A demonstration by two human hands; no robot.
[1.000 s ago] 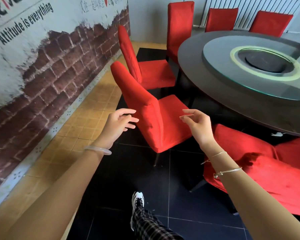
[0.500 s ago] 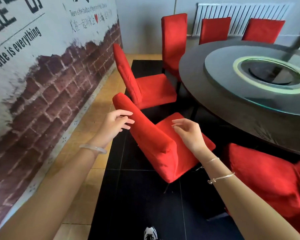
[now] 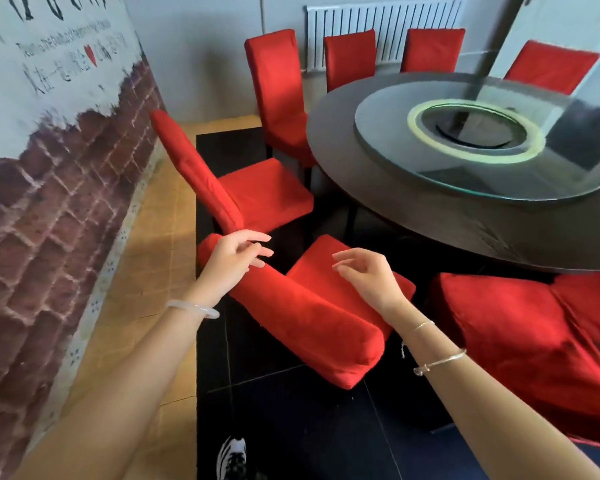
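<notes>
Directly below our hands sits the red fabric-covered padded chair [image 3: 329,344], standing just off the round dark wooden table [image 3: 465,233]. We see its backrest top [image 3: 302,306] as a thick rounded bar, long axis running far-left to near-right. Our left hand [image 3: 234,259] is nearer, over the far-left end of that bar, touching or just clear, cannot tell; fingers loose, half spread, holding nothing. Our right hand [image 3: 369,277] hangs past the bar over the seat cushion [image 3: 323,268], fingers relaxed, empty too. Cover looks soft, matte, slightly wrinkled, likely slips under a grip; we judge both hands must drop onto the bar
</notes>
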